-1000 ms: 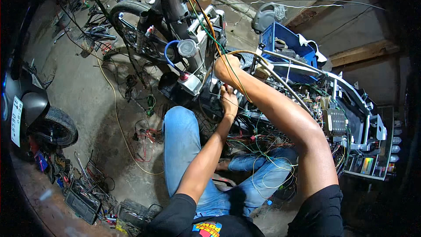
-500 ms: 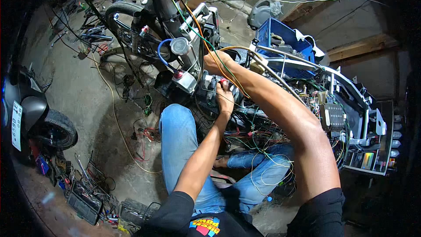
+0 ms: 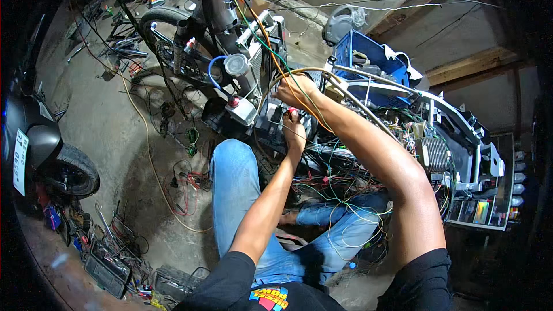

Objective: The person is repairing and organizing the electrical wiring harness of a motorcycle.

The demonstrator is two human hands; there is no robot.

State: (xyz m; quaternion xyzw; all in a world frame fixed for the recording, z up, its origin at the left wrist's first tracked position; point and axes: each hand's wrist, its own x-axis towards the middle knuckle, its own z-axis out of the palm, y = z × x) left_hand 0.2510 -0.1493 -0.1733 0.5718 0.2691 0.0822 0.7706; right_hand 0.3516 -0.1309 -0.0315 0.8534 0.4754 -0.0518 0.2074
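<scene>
A partly stripped motorcycle lies in front of me, its engine area (image 3: 268, 129) between my knees and the front wheel. My left hand (image 3: 295, 132) is closed at the engine, its fingers round a small part (image 3: 292, 113) that shows red; its kind is unclear. Just beyond it, my right hand (image 3: 296, 91) is closed too, and what its fingers grip is hidden. Orange and green wires (image 3: 271, 52) hang down past the right hand and over the forearm. Left of the hands are a round clear-topped canister (image 3: 236, 64) with a blue hose and a silver box (image 3: 243, 111) with a red cap.
Tangled wiring (image 3: 345, 196) spreads over my right leg. The bare tubular frame (image 3: 443, 103) and a finned unit (image 3: 433, 154) extend right. A blue crate (image 3: 368, 52) stands behind. Tools and an open case (image 3: 108, 273) lie lower left, near another motorcycle's wheel (image 3: 72, 170).
My right hand has shifted slightly right and nearer to me, away from the spot deeper behind the frame. The left hand stays at the red part. The whole view has moved a little.
</scene>
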